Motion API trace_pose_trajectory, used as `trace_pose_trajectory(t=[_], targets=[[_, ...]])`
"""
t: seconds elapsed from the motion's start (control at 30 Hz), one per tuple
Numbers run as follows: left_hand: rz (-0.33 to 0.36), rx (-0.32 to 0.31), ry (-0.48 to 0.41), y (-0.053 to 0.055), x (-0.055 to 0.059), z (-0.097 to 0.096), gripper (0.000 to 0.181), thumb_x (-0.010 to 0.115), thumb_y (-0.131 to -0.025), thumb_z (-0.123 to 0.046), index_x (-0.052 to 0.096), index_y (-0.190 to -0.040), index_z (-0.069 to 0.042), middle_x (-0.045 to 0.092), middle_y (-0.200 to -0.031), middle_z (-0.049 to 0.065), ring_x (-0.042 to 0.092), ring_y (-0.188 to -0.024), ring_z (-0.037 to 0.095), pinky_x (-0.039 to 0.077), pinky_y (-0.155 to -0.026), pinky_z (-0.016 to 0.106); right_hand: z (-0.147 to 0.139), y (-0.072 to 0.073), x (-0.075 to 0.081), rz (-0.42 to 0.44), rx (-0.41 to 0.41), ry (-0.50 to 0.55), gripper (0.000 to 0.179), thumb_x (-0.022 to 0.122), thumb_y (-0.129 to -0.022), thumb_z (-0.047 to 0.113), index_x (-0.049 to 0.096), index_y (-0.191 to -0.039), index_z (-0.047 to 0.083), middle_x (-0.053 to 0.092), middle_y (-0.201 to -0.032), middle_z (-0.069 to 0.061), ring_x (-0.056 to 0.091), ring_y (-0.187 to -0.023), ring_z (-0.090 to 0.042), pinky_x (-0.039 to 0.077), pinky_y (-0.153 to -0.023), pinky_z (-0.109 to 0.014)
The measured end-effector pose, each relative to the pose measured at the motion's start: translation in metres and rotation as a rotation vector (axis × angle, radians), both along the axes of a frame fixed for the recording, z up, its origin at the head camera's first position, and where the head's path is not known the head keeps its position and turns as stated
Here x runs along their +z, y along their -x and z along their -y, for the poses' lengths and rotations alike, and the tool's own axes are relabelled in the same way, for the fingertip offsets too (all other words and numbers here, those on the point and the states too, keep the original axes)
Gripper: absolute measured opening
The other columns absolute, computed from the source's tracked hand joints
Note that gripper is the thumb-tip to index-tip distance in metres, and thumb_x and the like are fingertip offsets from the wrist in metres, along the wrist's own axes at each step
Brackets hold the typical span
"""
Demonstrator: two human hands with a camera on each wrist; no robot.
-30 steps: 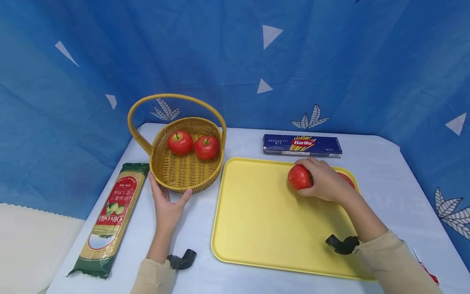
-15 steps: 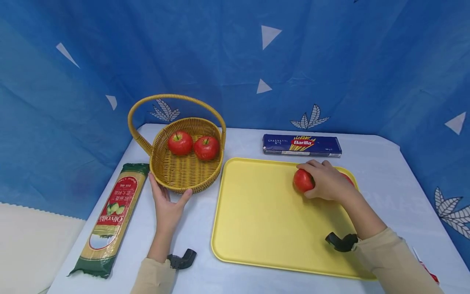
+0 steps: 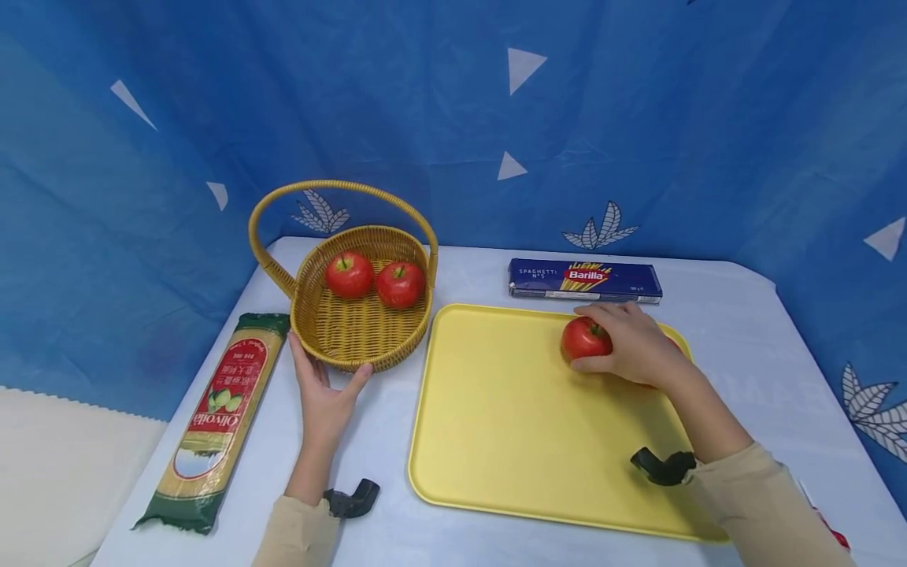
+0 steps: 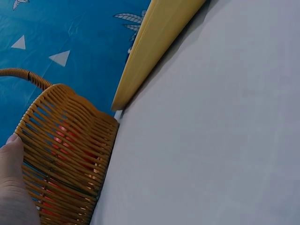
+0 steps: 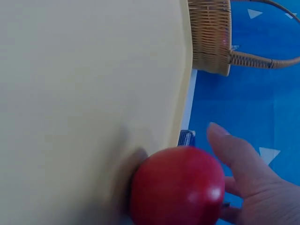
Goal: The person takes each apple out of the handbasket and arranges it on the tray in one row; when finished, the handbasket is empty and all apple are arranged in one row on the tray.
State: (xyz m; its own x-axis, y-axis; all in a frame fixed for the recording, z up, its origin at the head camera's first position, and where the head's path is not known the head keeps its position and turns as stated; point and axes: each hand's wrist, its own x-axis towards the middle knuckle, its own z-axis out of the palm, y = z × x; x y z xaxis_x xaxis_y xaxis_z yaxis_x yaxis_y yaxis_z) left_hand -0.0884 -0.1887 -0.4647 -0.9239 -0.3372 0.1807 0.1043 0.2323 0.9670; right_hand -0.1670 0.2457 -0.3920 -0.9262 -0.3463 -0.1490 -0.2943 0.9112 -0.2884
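Note:
My left hand [image 3: 327, 402] holds the front of a wicker basket [image 3: 319, 335] with an arched handle, thumb at the rim and fingers along the left side. In the left wrist view the thumb [image 4: 13, 161] lies against the weave. Two red apples [image 3: 349, 275] [image 3: 400, 284] sit inside. Over the right part of a yellow tray [image 3: 510, 441], my right hand [image 3: 641, 346] has thumb and fingers around another red apple [image 3: 583, 339], its stem facing up. In the right wrist view this apple [image 5: 176, 187] is low beside the hand. One more apple is mostly hidden behind that hand.
A blue spaghetti box [image 3: 584, 281] lies behind the tray. Left of the basket is a long bag of spaghetti [image 3: 220, 417]. A small red and white item [image 3: 836, 537] lies at the right front. A blue curtain [image 3: 453, 118] stands behind the table.
The apple at my right hand shifts slightly right, then a little back, and turns so its stem shows on top. My left hand and the basket stay in place.

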Motion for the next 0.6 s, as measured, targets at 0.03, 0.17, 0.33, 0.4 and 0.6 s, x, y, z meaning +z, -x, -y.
trace_pose_trajectory(t=[0.03, 0.17, 0.33, 0.4, 0.6], targets=[[-0.002, 0.001, -0.002, 0.0, 0.0, 0.0, 0.12, 0.08, -0.083, -0.012, -0.012, -0.158, -0.029, -0.008, -0.169, -0.001, -0.004, -0.156, 0.018, 0.009, -0.128, 0.04, 0.002, 0.002, 0.001, -0.017, 0.005, -0.006, 0.086, 0.081, -0.076, 0.052, 0.045, -0.147, 0.02, 0.049, -0.146, -0.017, 0.038, -0.126, -0.042, 0.045, -0.096, -0.067], [-0.011, 0.002, 0.003, 0.001, 0.001, 0.0, 0.12, 0.079, -0.083, -0.012, -0.012, -0.159, -0.027, -0.007, -0.169, -0.001, -0.004, -0.157, 0.019, 0.009, -0.128, 0.044, 0.015, 0.007, 0.006, -0.056, 0.006, 0.006, 0.08, 0.079, -0.08, 0.049, 0.047, -0.146, 0.019, 0.048, -0.148, -0.015, 0.038, -0.127, -0.041, 0.039, -0.102, -0.068], [-0.018, 0.003, 0.008, 0.002, 0.0, 0.0, 0.12, 0.08, -0.083, -0.013, -0.012, -0.159, -0.026, -0.007, -0.169, 0.0, -0.004, -0.157, 0.018, 0.009, -0.128, 0.046, 0.042, 0.012, 0.009, -0.079, 0.023, 0.135, 0.071, 0.077, -0.082, 0.05, 0.052, -0.143, 0.021, 0.049, -0.149, -0.011, 0.037, -0.136, -0.039, 0.041, -0.104, -0.067], [-0.018, 0.001, 0.003, 0.002, 0.0, 0.001, 0.12, 0.08, -0.083, -0.013, -0.012, -0.159, -0.026, -0.007, -0.169, -0.001, -0.004, -0.156, 0.016, 0.008, -0.128, 0.045, 0.057, 0.012, 0.01, -0.081, 0.047, 0.212, 0.066, 0.075, -0.084, 0.049, 0.054, -0.141, 0.022, 0.049, -0.149, -0.008, 0.036, -0.14, -0.037, 0.039, -0.108, -0.066], [0.001, 0.003, -0.005, 0.001, 0.0, 0.001, 0.12, 0.079, -0.084, -0.013, -0.013, -0.159, -0.027, -0.008, -0.169, -0.003, -0.004, -0.156, 0.015, 0.009, -0.128, 0.042, 0.111, 0.015, 0.017, -0.044, 0.151, 0.369, 0.058, 0.073, -0.087, 0.047, 0.056, -0.137, 0.023, 0.054, -0.139, 0.002, 0.055, -0.116, -0.023, 0.053, -0.097, -0.047]])
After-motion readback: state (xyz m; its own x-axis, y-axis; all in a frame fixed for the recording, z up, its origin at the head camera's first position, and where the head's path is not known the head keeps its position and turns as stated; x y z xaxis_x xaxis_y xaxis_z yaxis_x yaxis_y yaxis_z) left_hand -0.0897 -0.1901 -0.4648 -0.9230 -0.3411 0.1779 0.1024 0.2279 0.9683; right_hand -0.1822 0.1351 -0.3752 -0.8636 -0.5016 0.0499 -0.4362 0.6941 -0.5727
